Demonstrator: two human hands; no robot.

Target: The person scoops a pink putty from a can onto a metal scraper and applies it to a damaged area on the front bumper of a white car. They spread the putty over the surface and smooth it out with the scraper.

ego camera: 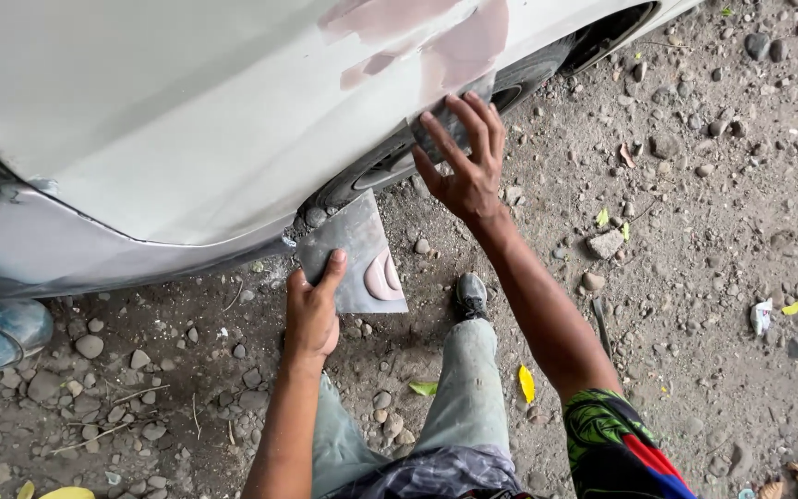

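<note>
I see soft, even daylight, faint shadows under the car panel [168, 120], mild glare there, and sharp focus throughout.

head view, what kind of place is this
Probably an outdoor, informal car body repair spot. A white car body panel carries pinkish filler patches, the left hand holds a flat grey metal mixing board, and the ground is bare gravelly dirt.
</note>
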